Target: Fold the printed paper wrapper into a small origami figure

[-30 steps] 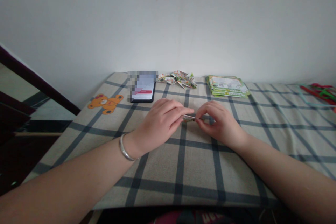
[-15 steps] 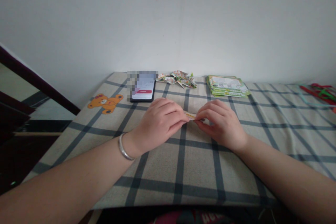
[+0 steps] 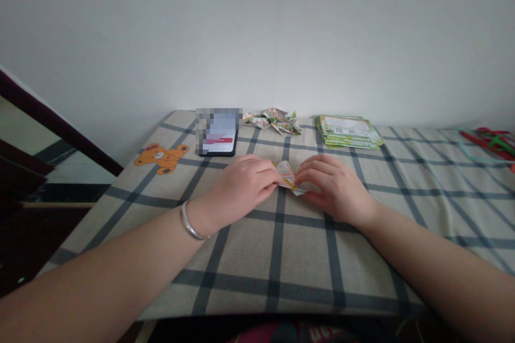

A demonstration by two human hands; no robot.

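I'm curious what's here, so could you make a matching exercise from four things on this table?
1. Flat orange bear figure
2. Rectangular black-edged phone
3. Green-and-white printed paper stack
4. Small folded multicoloured paper

A. Just beyond the right hand
B. Screen lit
C. Between left hand and right hand
D. Farthest left of these

Pairs: 1-D; 2-B; 3-A; 4-C

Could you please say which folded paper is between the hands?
The single piece touched by the left hand and right hand; the other folded papers lie together beyond, near the wall.
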